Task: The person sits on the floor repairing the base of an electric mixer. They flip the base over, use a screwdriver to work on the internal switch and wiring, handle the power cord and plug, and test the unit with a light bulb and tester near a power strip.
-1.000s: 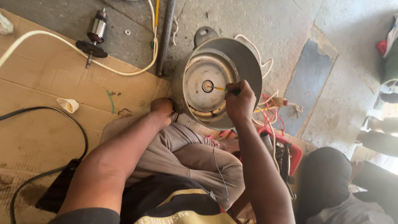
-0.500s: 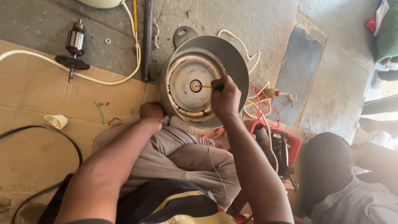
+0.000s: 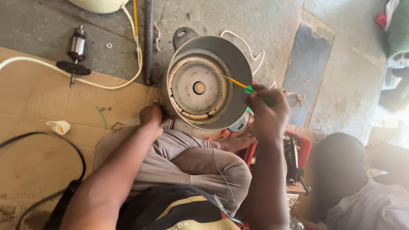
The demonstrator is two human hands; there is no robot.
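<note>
Sunlit concrete floor [image 3: 264, 21], flattened cardboard [image 3: 34, 106]

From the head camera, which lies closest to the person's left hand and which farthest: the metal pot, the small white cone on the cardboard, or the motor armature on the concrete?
1. Metal pot: the left hand rests against its lower left wall.
2. Small white cone: on the cardboard, off to the hand's left.
3. Motor armature: on the concrete, farther up and left.

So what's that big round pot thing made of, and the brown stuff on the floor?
The round pot looks like metal: its grey wall shines dully, and the inner disc is stained brownish, maybe from rust or heat. The left hand steadies its rim while the right hand holds a thin tool with a yellow shaft. The brown floor sheet looks like cardboard: flat, matte, creased and torn at the edges.
</note>
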